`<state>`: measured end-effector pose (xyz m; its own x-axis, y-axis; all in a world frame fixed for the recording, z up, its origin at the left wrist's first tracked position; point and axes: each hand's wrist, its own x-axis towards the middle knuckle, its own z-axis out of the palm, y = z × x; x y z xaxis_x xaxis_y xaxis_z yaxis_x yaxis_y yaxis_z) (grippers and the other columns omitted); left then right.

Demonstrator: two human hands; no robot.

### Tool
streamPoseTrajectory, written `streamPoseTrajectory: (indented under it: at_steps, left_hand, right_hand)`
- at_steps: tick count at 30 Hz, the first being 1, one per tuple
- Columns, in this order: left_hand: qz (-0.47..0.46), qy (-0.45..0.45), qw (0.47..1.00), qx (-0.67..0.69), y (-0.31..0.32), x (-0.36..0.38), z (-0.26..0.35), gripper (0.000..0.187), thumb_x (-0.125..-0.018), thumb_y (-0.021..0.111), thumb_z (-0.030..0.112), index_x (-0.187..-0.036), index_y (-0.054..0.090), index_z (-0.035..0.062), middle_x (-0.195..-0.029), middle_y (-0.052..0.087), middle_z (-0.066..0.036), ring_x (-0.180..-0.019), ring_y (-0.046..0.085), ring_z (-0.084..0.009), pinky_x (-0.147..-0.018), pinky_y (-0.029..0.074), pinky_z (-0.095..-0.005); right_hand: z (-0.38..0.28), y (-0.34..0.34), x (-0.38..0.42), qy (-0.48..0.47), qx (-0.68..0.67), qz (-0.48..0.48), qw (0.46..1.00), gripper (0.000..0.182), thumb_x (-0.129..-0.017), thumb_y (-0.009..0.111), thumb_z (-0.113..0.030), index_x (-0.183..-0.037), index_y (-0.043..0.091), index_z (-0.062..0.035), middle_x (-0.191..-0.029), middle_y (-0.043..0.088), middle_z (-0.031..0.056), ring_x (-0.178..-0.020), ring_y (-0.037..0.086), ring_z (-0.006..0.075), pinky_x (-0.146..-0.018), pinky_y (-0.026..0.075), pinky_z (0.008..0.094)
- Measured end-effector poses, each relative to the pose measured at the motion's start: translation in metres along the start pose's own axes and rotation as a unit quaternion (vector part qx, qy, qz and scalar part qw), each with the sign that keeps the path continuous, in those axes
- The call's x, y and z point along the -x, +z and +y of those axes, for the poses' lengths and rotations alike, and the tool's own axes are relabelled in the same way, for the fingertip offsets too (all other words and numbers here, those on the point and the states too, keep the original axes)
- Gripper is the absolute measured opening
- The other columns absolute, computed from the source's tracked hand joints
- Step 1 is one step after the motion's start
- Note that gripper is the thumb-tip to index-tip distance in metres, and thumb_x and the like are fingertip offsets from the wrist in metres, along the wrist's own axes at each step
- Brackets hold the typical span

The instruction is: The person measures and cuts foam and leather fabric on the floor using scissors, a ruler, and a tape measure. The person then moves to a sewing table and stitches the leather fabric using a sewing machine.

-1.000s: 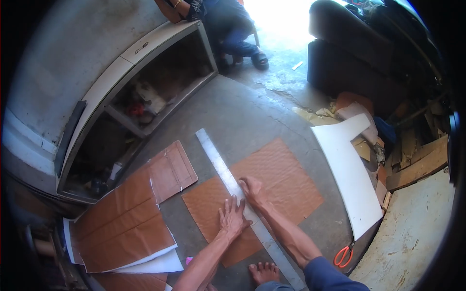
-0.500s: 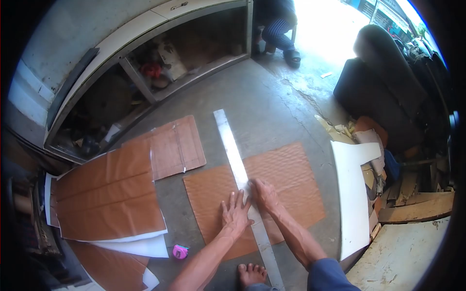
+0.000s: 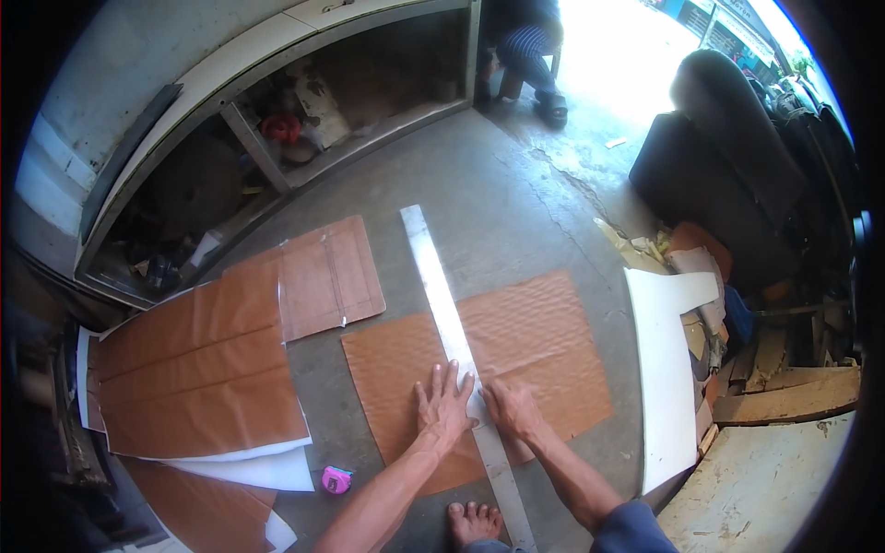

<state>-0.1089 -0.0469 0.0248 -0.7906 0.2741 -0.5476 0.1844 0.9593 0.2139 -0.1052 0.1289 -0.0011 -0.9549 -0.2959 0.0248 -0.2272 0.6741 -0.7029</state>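
A long metal straightedge (image 3: pixel 435 284) lies across a brown leather-like sheet (image 3: pixel 544 336) on the floor, reaching past it at both ends. My left hand (image 3: pixel 446 405) presses down flat on the straightedge and the sheet, fingers spread. Against the straightedge's right side, my right hand (image 3: pixel 513 408) is closed with its fingers pinched together. Whatever it holds, if anything, is hidden. A pink tape measure (image 3: pixel 336 479) rests on the floor to the left of my left forearm.
Brown pieces with white backing (image 3: pixel 203 359) lie at left, beside a smaller brown panel (image 3: pixel 334 276). A white cut piece (image 3: pixel 659 369) and a scrap heap (image 3: pixel 705 276) are at right. A glass-fronted cabinet (image 3: pixel 369 138) stands behind. A person's leg (image 3: pixel 530 60) shows near the doorway.
My right hand has slid toward me along the straightedge's right edge. The left hand stays in place on the straightedge. The whole view has shifted slightly.
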Motion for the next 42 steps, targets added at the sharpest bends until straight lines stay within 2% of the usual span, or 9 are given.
streamPoseTrajectory:
  at_steps: [3,9,21,24,30,32,34,38,42]
  left_hand:
    - [-0.021,-0.001,1.000,-0.014,-0.004,-0.001,0.002,0.101,-0.079,0.077,0.055,-0.161,0.026,0.0249,-0.171,0.006,-0.010,-0.156,0.004,-0.0391,-0.117,0.019,-0.0705]
    - [-0.004,0.002,1.000,-0.005,0.001,-0.001,0.000,0.102,-0.079,0.078,0.054,-0.161,0.025,0.0251,-0.171,0.005,-0.011,-0.156,0.004,-0.0397,-0.117,0.019,-0.0710]
    - [0.005,0.005,1.000,0.014,-0.004,0.001,0.000,0.099,-0.080,0.078,0.052,-0.160,0.028,0.0241,-0.171,0.008,-0.010,-0.157,0.005,-0.0377,-0.119,0.018,-0.0679]
    - [0.014,0.003,1.000,0.028,-0.007,0.006,0.002,0.097,-0.079,0.081,0.047,-0.159,0.031,0.0242,-0.171,0.010,-0.010,-0.157,0.005,-0.0373,-0.120,0.018,-0.0665]
    - [0.129,-0.045,0.987,0.084,0.016,0.030,-0.005,0.099,-0.082,0.074,0.057,-0.160,0.027,0.0187,-0.169,0.005,-0.018,-0.156,0.001,-0.0413,-0.117,0.006,-0.0734]
    - [0.115,-0.058,0.984,0.124,0.041,0.032,-0.023,0.097,-0.087,0.064,0.064,-0.161,0.024,0.0171,-0.169,0.002,-0.021,-0.156,-0.001,-0.0417,-0.115,-0.001,-0.0758]
    - [0.130,-0.041,0.987,0.081,0.051,0.035,-0.044,0.095,-0.089,0.059,0.066,-0.162,0.023,0.0174,-0.169,0.002,-0.019,-0.156,-0.003,-0.0408,-0.115,-0.002,-0.0750]
    - [0.096,-0.025,0.993,0.057,0.017,0.043,-0.079,0.095,-0.087,0.064,0.065,-0.162,0.025,0.0204,-0.170,0.005,-0.018,-0.156,0.000,-0.0406,-0.118,0.004,-0.0718]
    - [0.099,-0.060,0.992,0.054,0.001,0.048,-0.102,0.096,-0.083,0.073,0.059,-0.160,0.030,0.0201,-0.168,0.009,-0.022,-0.155,0.005,-0.0432,-0.118,0.009,-0.0717]
  right_hand:
    - [0.012,0.016,-0.097,-0.048,-0.008,0.067,0.997,0.019,-0.100,0.058,-0.021,-0.090,0.057,-0.0046,-0.069,0.061,0.0234,-0.066,0.062,0.0464,-0.058,0.048,0.0552]
    - [0.009,0.017,-0.178,-0.059,-0.060,0.089,0.992,0.021,-0.099,0.060,-0.019,-0.110,0.067,-0.0025,-0.095,0.068,0.0235,-0.088,0.066,0.0438,-0.076,0.053,0.0507]
    - [-0.045,-0.038,0.167,0.106,0.049,-0.051,0.992,0.015,-0.095,0.065,-0.015,-0.101,0.063,-0.0013,-0.089,0.063,0.0179,-0.088,0.064,0.0392,-0.076,0.052,0.0465]
    - [-0.054,-0.006,0.209,0.181,0.026,0.109,0.977,0.011,-0.095,0.063,-0.012,-0.097,0.059,-0.0026,-0.094,0.059,0.0205,-0.088,0.061,0.0431,-0.074,0.051,0.0508]
    - [-0.087,0.026,0.193,0.404,0.023,0.053,0.913,0.056,-0.089,0.069,-0.045,-0.125,0.055,-0.0047,-0.116,0.057,0.0223,-0.102,0.062,0.0468,-0.085,0.050,0.0542]
    - [-0.053,0.027,0.201,0.366,-0.014,-0.035,0.930,0.063,-0.087,0.071,-0.044,-0.135,0.051,-0.0087,-0.126,0.055,0.0204,-0.100,0.063,0.0477,-0.082,0.051,0.0555]
    - [-0.058,-0.013,0.194,0.364,-0.115,-0.120,0.916,0.069,-0.096,0.052,-0.057,-0.147,0.043,-0.0119,-0.146,0.049,0.0179,-0.122,0.055,0.0459,-0.099,0.045,0.0547]
    - [-0.124,-0.077,0.146,0.018,-0.383,-0.397,0.834,0.070,-0.097,0.047,-0.058,-0.149,0.041,-0.0128,-0.149,0.045,0.0168,-0.127,0.050,0.0442,-0.103,0.041,0.0540]
    - [-0.159,-0.094,0.121,-0.093,-0.430,-0.447,0.778,0.070,-0.098,0.042,-0.059,-0.151,0.038,-0.0137,-0.152,0.042,0.0157,-0.131,0.045,0.0426,-0.106,0.036,0.0533]
